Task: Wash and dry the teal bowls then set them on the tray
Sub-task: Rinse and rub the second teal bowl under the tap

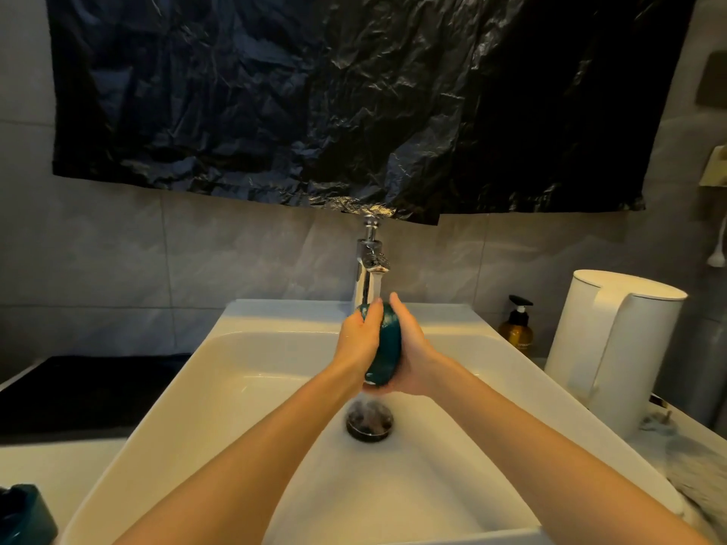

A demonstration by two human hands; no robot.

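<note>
Directly below the faucet [369, 269], a teal bowl [388, 350] stands on edge over the sink [244, 371], clasped between both hands. The left hand [358, 342] grips its left face, fingers curled over the top rim, while the right hand [414, 361] cups its rounded outside from the right and beneath. Water streams off the bowl's lower edge toward the drain [369, 422], straight down from the faucet.

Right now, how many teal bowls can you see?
2. One glossy teal bowl is gripped between left hand and right hand under the chrome faucet; a second teal bowl sits bottom-left, partly cropped. More may be hidden.
</note>
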